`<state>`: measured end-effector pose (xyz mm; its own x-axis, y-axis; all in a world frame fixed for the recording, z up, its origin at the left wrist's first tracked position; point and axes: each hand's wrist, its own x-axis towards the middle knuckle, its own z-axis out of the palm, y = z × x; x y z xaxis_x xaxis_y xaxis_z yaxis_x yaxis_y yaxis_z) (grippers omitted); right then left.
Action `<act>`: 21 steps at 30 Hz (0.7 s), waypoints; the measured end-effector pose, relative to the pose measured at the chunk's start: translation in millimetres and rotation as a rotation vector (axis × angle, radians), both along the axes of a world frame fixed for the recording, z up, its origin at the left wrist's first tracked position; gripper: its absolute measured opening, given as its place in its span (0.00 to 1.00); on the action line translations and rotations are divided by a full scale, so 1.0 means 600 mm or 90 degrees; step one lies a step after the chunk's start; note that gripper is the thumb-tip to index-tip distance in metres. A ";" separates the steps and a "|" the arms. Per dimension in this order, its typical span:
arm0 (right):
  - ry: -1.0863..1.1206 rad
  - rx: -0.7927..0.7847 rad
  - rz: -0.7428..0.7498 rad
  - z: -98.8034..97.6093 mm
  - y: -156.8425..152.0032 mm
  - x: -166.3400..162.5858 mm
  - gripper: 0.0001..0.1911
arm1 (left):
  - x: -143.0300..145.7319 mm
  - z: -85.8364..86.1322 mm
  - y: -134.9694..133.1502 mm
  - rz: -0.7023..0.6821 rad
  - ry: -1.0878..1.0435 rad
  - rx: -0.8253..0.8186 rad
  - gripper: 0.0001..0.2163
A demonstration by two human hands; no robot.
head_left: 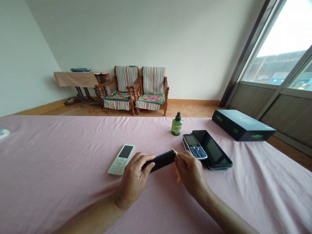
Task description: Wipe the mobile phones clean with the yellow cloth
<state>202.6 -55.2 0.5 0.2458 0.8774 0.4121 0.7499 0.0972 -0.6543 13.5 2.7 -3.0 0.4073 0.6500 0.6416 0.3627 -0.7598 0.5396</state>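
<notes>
While both my forearms stretch out over the pink tablecloth (60, 169), my left hand (134, 178) is closed around the near end of a black phone (162, 160), thumb on top and fingers curled beneath, so that it is lifted just clear of the cloth and tilted up to the right; my right hand (191, 172) meets its far end, fingers pinched on a thin yellowish piece (178, 174) pressed against the phone's edge, though whether that is cloth or card I cannot tell; just left of my left hand a white keypad phone (121, 159) lies flat, face up; just beyond my right hand a dark keypad phone (194, 147) rests on the edge of a stack of black slab phones (215, 151); behind those stands a small green bottle (176, 124) with a black cap, upright; farther right a black box (242, 125) sits near the table's edge; across the room two wooden armchairs (135, 89) with striped covers stand side by side against the wall, a covered side table (78, 78) to their left; a large window (280, 48) fills the right.
</notes>
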 end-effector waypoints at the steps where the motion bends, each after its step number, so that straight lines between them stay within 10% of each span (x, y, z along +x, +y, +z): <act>1: 0.022 0.031 0.000 0.004 0.000 0.000 0.16 | 0.000 -0.001 0.001 -0.003 -0.010 -0.015 0.06; 21: 0.114 0.243 0.057 0.029 -0.024 -0.025 0.15 | -0.002 0.008 -0.007 -0.009 0.030 -0.005 0.06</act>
<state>187.8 -69.4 18.1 0.2722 0.6920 0.6686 0.6053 0.4170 -0.6780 12.1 -1.7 2.1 0.4468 0.6483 0.6165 0.3773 -0.7614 0.5273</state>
